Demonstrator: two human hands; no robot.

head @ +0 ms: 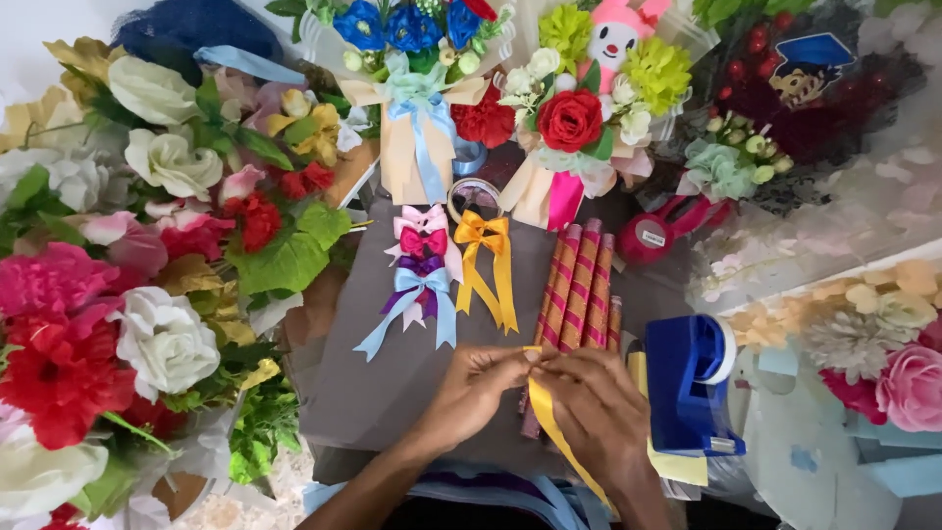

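My left hand (478, 391) and my right hand (599, 407) meet over the grey work mat (392, 363), both pinching a yellow satin ribbon (546, 412) that trails down toward me. Just beyond my fingers lie several red-and-gold striped wrapped sticks (579, 285) side by side. A finished yellow bow (486, 263) rests left of the sticks. Beside it is a column of small bows: pink (422, 218), magenta (423, 241), purple (420, 265) and light blue (417, 299).
A blue tape dispenser (690, 383) stands right of my right hand. A clear tape roll (473, 196) and red tool (667, 228) lie at the back. Artificial flowers (118, 294) crowd the left; wrapped bouquets (422, 88) line the back; more flowers (883, 344) fill the right.
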